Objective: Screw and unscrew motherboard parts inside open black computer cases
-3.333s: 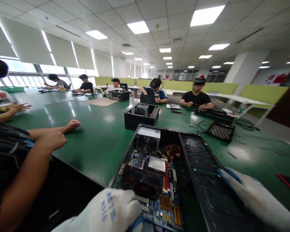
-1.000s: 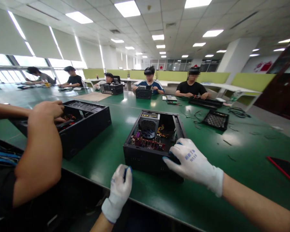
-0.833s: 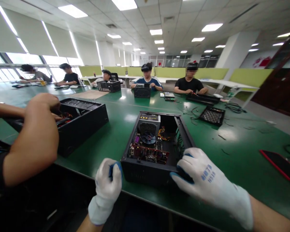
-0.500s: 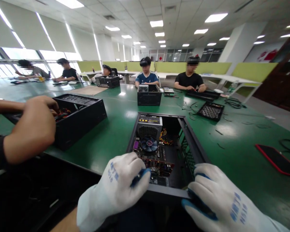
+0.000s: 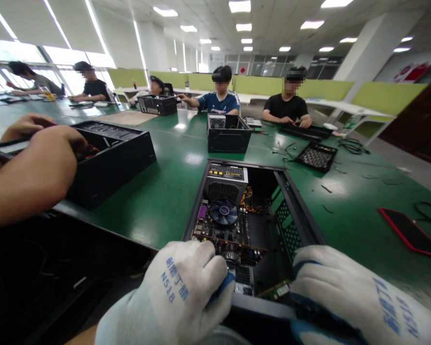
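An open black computer case (image 5: 303, 211) lies in front of me on the green table. Inside it are a power supply (image 5: 225, 179), a round cooling fan (image 5: 224, 212), a red-brown card (image 5: 247, 252) and coloured cables. My left hand (image 5: 190, 287), in a white and blue glove, is closed over the case's near left edge; what its fingers pinch, if anything, is hidden. Gloved too, my right hand (image 5: 330, 287) wraps round the near right corner of the case. A green circuit strip (image 5: 278, 290) shows inside, beside the right hand's fingers.
At the left, a co-worker's arm (image 5: 39, 167) reaches into another black case (image 5: 118, 167). Further black cases, one (image 5: 228, 139) straight ahead, stand near seated people. A red-edged black pad (image 5: 409, 232) and loose cables (image 5: 354, 146) lie at the right.
The view has tilted down and closer to the case. The green strip now shows near my right hand. A person across the table has stretched an arm towards a neighbouring case.
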A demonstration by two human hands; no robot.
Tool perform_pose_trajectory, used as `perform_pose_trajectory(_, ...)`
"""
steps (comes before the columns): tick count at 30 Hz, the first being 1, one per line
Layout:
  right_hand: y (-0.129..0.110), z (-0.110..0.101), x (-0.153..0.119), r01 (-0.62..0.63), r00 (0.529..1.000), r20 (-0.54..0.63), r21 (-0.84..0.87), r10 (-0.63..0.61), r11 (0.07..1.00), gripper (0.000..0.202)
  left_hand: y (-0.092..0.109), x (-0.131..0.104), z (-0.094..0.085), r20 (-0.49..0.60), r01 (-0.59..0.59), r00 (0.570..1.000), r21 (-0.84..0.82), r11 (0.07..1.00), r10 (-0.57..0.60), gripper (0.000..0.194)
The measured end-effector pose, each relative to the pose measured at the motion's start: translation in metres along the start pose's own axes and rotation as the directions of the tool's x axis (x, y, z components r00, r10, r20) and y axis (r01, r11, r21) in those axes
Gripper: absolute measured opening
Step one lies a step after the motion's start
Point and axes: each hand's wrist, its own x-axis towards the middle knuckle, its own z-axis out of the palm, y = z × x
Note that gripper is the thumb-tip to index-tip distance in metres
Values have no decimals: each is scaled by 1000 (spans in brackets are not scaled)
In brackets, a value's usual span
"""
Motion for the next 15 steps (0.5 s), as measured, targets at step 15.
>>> perform_pose_trajectory(15,16,80,184,270,777,628,-281,-36,921,21,0,-2,0,10,49,999,-32,998,-49,22)
